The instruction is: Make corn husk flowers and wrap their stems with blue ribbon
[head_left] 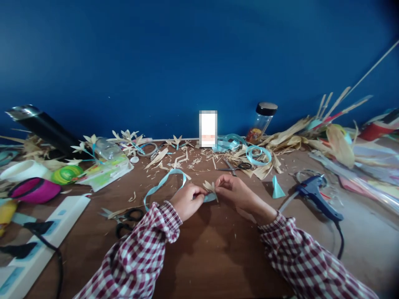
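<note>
A small pale corn-husk flower (pixel 208 186) is between my hands, just above the table. My left hand (pixel 188 201) is closed, thumb and fingers pinching a light blue ribbon (pixel 164 180) at the flower's base. One length of that ribbon loops away behind the left hand, and a short piece shows below the petals. My right hand (pixel 233 192) pinches at the flower's right side, its fingertips on a petal. What exactly lies under the fingertips is partly hidden. Black-handled scissors (pixel 124 216) lie beside my left forearm.
On the right lie a blue glue gun (pixel 318 193) and a light blue cone (pixel 277 188). More scissors (pixel 234 167), husk scraps and ribbon coils (pixel 258 155) are beyond my hands. A white power strip (pixel 67 211), black flask (pixel 46 126) and lidded jar (pixel 262 120) stand or lie around.
</note>
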Demonstrator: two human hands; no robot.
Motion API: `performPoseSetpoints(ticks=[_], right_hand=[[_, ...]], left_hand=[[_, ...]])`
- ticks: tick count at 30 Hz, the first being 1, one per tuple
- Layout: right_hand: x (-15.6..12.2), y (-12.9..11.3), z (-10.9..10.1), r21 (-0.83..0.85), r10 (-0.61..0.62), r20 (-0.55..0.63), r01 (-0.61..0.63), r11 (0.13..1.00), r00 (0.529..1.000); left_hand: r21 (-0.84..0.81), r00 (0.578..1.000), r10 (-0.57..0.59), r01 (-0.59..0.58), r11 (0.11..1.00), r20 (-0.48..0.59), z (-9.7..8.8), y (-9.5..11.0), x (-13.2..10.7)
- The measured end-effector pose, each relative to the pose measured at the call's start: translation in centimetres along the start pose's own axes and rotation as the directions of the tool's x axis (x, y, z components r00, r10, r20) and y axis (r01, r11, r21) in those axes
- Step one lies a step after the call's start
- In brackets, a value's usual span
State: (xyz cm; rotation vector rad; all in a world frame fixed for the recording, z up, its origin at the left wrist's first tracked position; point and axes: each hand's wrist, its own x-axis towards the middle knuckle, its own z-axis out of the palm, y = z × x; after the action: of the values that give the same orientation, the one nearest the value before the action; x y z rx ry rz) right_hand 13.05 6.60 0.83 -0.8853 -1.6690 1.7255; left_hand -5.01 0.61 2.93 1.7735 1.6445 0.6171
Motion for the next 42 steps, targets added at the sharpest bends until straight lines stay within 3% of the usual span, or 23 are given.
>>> performPoseSetpoints(ticks=[4,8,11,15,18,22,32,42], right_hand=[[-0.1,0.2,0.0,0.077,0.000,-0.009,0.001,0.997,1.000],[-0.2,0.0,-0.1,0.105,-0.027,0.010,0.026,0.994,1.000],[-0.4,-0.2,0.0,0.104,-0.021,0.002,0.021,0.994,1.000],[-0.3,-0.2,0.2,0.059,-0.006,-0.012,0.007,0.998,1.000],[-0.2,0.0,0.1,-0.001,-0.010,-0.033,0.010,1.000,0.999],[-0.1,0.5,0.2,-0.091,-0.065,-0.058,0.060,0.994,0.996],[-0.4,0.3,1.3,-0.301,-0.148,-0.211,0.080,0.950,0.966],[-0.5,0.3,2.9,-0.395,-0.168,-0.351,0.017,0.919,0.921]], left_hand=[[-0.180,0.998,-0.061,0.062,0.982,0.014,0.1,-0.2,0.2],[-0.436,0.995,-0.040,0.075,0.897,0.089,0.3,-0.6,0.3],[-0.408,0.982,-0.043,0.116,0.905,0.185,0.2,-0.7,0.4],[-0.372,0.973,-0.132,0.195,0.908,0.188,0.5,-0.8,0.4],[-0.342,0.965,-0.209,0.252,0.905,0.158,1.1,-0.8,0.2],[-0.331,0.982,-0.166,0.187,0.925,0.091,1.6,-0.4,-0.2],[-0.332,0.976,-0.210,0.178,0.926,-0.063,2.1,0.4,-0.6],[-0.051,0.943,-0.063,0.048,0.998,-0.327,3.4,0.3,-0.9]])
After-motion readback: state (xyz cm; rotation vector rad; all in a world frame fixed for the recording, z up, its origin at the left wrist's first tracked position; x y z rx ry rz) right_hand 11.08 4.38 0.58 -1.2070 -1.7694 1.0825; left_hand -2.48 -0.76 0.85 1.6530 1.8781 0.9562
